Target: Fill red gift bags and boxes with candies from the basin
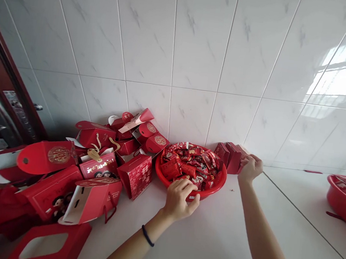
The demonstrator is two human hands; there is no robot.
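My left hand (181, 198) pinches the red bowl (220, 184) at 6 o'clock. My right hand (251, 167) touches flat boxes (230, 155) at 3 o'clock, and I cannot tell its grip. Their writing is too blurry.

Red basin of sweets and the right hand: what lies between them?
Head view: small red boxes stand in a row between the red basin and the right hand, whose fingertips touch them.

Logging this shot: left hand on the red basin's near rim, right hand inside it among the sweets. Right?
No: the head view shows the right hand on the small red boxes beside the red basin, not inside it. The left hand is on the rim.
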